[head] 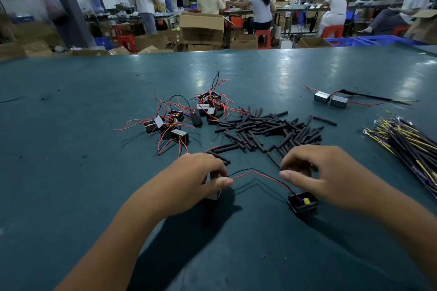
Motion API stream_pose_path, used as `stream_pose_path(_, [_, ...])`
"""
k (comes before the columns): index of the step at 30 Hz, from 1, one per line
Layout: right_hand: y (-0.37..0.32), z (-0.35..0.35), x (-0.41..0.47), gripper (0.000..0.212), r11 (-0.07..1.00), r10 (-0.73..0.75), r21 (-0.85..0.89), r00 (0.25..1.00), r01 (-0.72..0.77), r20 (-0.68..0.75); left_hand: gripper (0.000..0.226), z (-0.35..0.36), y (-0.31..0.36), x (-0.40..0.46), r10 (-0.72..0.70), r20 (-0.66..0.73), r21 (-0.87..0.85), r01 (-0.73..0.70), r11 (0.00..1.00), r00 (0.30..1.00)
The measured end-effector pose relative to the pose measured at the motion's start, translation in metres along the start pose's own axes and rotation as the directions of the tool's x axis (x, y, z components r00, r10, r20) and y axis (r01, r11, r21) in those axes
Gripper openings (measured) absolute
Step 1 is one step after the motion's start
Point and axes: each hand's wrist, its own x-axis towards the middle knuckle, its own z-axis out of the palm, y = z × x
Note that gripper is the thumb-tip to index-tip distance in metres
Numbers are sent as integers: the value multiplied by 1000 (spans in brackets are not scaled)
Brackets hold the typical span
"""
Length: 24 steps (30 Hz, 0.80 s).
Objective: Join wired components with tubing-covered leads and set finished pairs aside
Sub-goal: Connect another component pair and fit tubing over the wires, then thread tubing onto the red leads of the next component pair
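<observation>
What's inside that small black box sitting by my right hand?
The black box lies open side up: a yellow part and a bit of blue show inside, where the red and black wires enter. Its dark walls hide anything deeper.

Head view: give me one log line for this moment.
left hand: holds component, pinches red wire | right hand: curled, hold unclear | open black component: on table | finished pair: far right
</observation>
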Motion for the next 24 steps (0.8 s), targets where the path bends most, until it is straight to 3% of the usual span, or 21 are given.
stream_pose_path(2, [-2, 13, 1, 12, 999, 37, 29, 999, -36, -38, 19, 4, 5, 2, -17, -20, -52, 16, 999, 1000])
stream_pose_path(5, [-2, 24, 2, 13, 997, 74, 19, 997, -73, -24, 12, 10, 10, 4, -62, -7, -111, 61, 992, 998])
stream_pose_path(10, [-5, 22, -1, 13, 996, 30, 82, 998, -34, 51, 18, 13, 13, 2, -74, 103, -320, 103, 942, 992])
stream_pose_path(16, [-8, 26, -1, 10, 999, 12, 52, 993, -18, 121, 17, 13, 18, 1, -79, 213, -328, 147, 933, 974])
stream_pose_path(20, [-8, 26, -2, 12, 999, 11, 45, 993, -16, 118, 15, 13, 22, -1, -73, 232, -553, 193, 810, 970])
stream_pose_path(22, [-8, 24, -3, 14, 995, 6, 102, 995, -16, 102, 15, 13, 22, -2, -63, 245, -665, 215, 715, 967])
stream_pose_path(24, [-8, 20, -3, 13, 986, 7, 164, 996, -22, 90, 15, 11, 22, -2, -51, 225, -703, 199, 683, 973])
